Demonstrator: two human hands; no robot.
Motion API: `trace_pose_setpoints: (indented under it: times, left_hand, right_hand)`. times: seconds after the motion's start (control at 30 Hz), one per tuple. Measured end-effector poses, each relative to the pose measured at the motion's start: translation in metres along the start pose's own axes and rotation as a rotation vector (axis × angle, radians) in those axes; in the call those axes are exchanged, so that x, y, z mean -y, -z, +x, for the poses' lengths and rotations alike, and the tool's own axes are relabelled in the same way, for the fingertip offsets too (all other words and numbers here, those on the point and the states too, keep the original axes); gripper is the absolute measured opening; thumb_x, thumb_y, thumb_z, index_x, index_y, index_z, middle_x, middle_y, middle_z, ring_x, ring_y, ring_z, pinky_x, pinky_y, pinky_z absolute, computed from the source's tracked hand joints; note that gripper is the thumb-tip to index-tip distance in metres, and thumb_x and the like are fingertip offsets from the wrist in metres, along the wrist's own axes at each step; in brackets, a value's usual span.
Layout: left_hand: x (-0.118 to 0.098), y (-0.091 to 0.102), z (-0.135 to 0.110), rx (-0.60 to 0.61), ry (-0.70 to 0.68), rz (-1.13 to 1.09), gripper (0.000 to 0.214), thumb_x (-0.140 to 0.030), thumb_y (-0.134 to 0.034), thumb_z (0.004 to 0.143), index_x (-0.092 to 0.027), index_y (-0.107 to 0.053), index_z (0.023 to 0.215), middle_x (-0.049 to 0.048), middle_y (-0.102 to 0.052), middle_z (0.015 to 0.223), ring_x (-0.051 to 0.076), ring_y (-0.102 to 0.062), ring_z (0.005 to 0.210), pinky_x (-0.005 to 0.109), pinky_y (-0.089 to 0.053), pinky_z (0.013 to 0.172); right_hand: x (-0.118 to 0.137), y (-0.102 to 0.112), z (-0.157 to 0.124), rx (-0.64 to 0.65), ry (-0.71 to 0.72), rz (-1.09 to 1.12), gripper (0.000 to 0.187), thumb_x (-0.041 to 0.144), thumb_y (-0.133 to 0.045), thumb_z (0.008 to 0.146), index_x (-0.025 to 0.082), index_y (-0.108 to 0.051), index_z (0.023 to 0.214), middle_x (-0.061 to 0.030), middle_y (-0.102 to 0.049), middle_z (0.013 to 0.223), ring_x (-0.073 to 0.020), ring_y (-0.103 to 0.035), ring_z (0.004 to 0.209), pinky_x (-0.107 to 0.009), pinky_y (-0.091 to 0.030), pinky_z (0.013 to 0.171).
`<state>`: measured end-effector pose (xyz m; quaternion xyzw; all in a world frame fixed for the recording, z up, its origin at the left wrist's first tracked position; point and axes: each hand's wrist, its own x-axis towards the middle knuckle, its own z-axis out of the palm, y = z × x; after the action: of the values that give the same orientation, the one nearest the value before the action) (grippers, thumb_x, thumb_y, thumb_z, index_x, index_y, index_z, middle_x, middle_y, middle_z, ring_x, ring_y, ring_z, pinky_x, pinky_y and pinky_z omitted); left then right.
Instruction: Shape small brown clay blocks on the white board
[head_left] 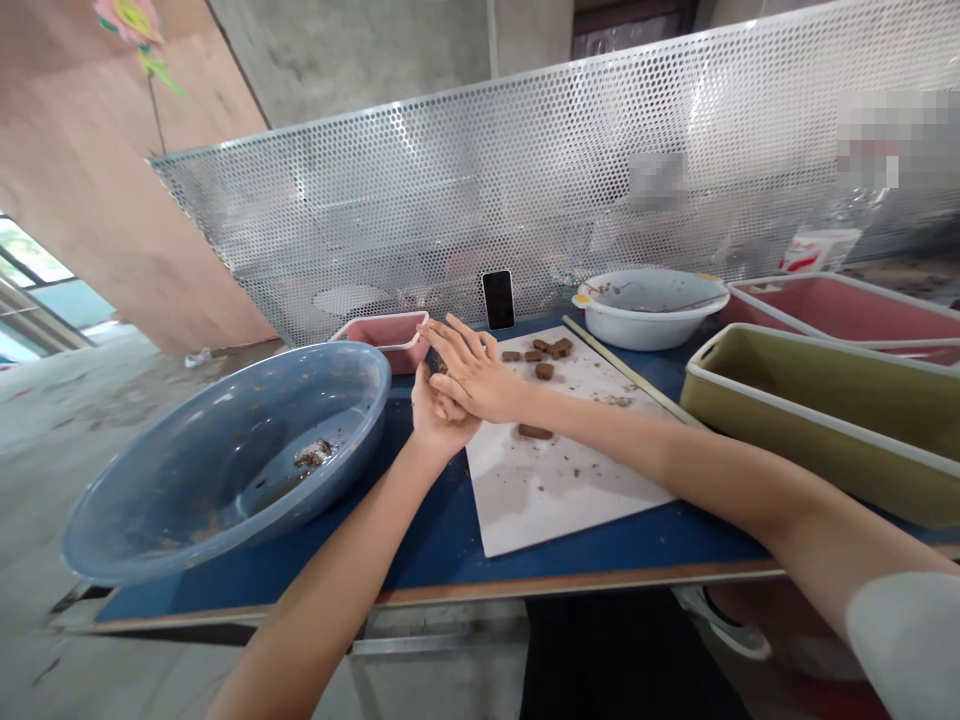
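Observation:
My two hands meet above the left edge of a white board [517, 500]. My left hand [442, 415] is turned palm up and cupped, with brown smears on its skin. Across it lies my right hand [476, 378], palm down, its fingers stretched out and slightly spread. A little brown material shows in the gap between the palms; most of whatever is there is hidden. On the board, to the right of my hands, sit several small brown clay-like pieces [556, 347]. A longer brown block [535, 432] lies nearer to me, among scattered crumbs.
A large blue basin [157, 450] holding brown residue stands left. Behind my hands are a pink container [412, 355] and an upright phone [499, 300]. A white basin [645, 325], a thin strip [637, 375], a green trough [810, 440] and a pink trough [862, 325] lie right. Perforated metal [450, 190] rises behind.

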<state>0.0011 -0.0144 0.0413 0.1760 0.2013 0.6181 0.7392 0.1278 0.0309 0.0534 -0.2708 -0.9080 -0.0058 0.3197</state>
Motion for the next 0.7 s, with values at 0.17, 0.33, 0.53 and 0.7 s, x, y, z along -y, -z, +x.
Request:
trace_pose_setpoints:
  times: [0.17,0.33,0.53,0.7]
  left_hand:
    - [0.016,-0.008,0.004,0.044,-0.132,0.011,0.043,-0.046,-0.042,0.119,-0.032,-0.079,0.136,0.0028,-0.087,0.11,0.026,-0.085,0.11,0.039,-0.07,0.092]
    - [0.003,-0.003,-0.002,-0.087,-0.036,0.028,0.054,-0.057,-0.038,0.119,-0.025,-0.082,0.126,0.0059,-0.085,0.092,0.026,-0.085,0.089,0.036,-0.067,0.076]
    - [0.013,-0.008,0.003,0.074,-0.23,0.042,0.043,-0.051,-0.045,0.121,-0.032,-0.075,0.145,0.0062,-0.085,0.127,0.029,-0.078,0.131,0.043,-0.062,0.109]
    - [0.02,-0.004,0.007,0.004,-0.177,0.061,0.039,-0.049,-0.049,0.119,-0.033,-0.075,0.144,0.0068,-0.082,0.133,0.03,-0.077,0.13,0.047,-0.064,0.109]
  right_hand:
    - [0.005,-0.004,0.0,-0.043,0.022,-0.015,0.076,0.054,-0.027,0.122,0.024,-0.018,0.19,-0.0096,-0.03,0.194,-0.0375,-0.02,0.18,-0.06,-0.03,0.138]
    - [-0.001,-0.009,-0.001,-0.057,-0.021,-0.029,0.077,0.059,-0.029,0.12,0.028,-0.019,0.19,-0.0099,-0.032,0.193,-0.0414,-0.025,0.177,-0.069,-0.033,0.136]
    - [0.008,-0.018,-0.005,-0.03,0.055,0.07,0.076,0.057,-0.025,0.121,0.028,-0.017,0.191,-0.0108,-0.032,0.192,-0.0421,-0.012,0.181,-0.07,-0.021,0.14]
    - [0.003,-0.012,0.0,-0.066,0.018,0.137,0.077,0.057,-0.022,0.12,0.029,-0.014,0.191,-0.0103,-0.031,0.192,-0.0436,-0.012,0.18,-0.074,-0.022,0.138]
